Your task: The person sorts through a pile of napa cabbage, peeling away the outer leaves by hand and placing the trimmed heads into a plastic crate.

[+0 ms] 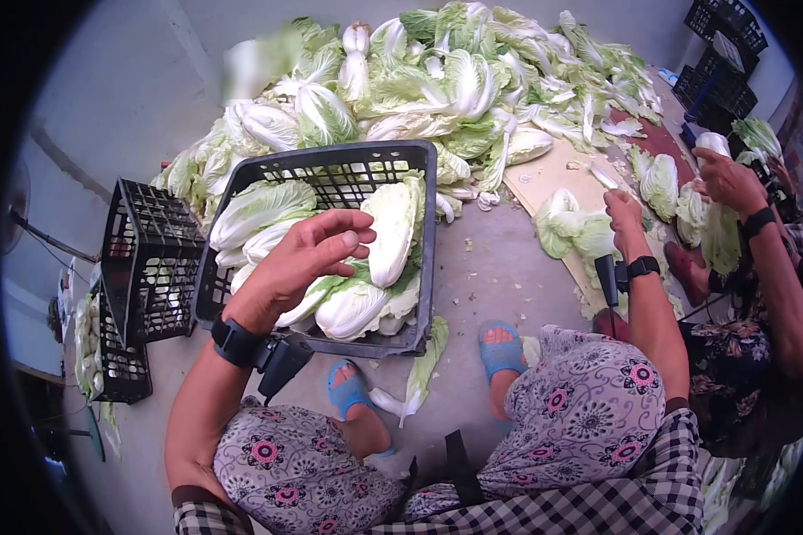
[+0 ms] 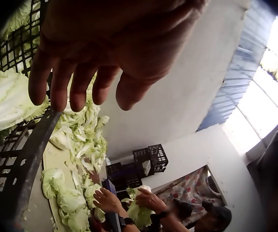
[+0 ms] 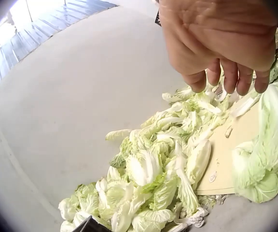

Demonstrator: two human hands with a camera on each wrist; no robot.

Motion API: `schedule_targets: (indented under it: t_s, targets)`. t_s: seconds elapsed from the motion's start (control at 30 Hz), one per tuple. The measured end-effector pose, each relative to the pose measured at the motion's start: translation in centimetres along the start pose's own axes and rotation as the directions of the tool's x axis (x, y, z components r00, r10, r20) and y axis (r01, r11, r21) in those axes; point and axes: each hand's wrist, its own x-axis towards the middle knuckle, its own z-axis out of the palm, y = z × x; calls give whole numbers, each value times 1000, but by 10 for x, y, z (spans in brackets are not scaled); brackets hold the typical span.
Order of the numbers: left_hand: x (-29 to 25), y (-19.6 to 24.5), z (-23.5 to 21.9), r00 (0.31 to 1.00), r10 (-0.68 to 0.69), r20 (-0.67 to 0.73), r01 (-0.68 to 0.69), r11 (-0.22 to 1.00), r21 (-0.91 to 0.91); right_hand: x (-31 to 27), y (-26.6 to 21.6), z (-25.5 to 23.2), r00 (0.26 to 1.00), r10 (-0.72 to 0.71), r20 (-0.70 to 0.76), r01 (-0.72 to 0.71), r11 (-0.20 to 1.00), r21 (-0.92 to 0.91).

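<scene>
My left hand (image 1: 308,254) hovers over a black plastic crate (image 1: 330,153), empty, fingers loosely bent. Its fingertips overlap the edge of a trimmed napa cabbage (image 1: 390,236) standing on top of others in the crate. In the left wrist view the palm and spread fingers (image 2: 83,87) show, with a cabbage (image 2: 13,100) off to the side. My right hand (image 1: 626,218) is over a tan board (image 1: 544,183), fingers hanging loosely and nothing seen in them. Close beside it lies a leafy pale cabbage (image 1: 589,230); a white leaf stalk (image 3: 245,105) lies past the fingertips.
A large heap of cabbages and loose leaves (image 1: 455,80) lies along the wall. Black crates (image 1: 156,259) are stacked at the left, others (image 1: 723,62) at the far right. Another person's hand (image 1: 732,181) holds a cabbage at the right. A leaf (image 1: 428,366) lies before the crate.
</scene>
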Motion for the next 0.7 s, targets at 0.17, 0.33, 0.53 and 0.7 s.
schedule_targets:
  t_s: [0.17,0.33,0.53,0.7]
  targets:
    - [18,-12,-12,999,-1,-52,3,999,36,-68,-84,71,905,-153,397,154,988,31]
    - [49,-51,-24,981,-155,-113,176,961,211,-104,-119,97,738,-205,643,236,971,38]
    - [91,-102,-30,985,-132,-113,172,644,746,-115,-125,79,713,-195,674,236,971,31]
    - [115,-113,-12,952,-290,-99,231,467,854,-106,-115,59,747,-171,643,211,977,15]
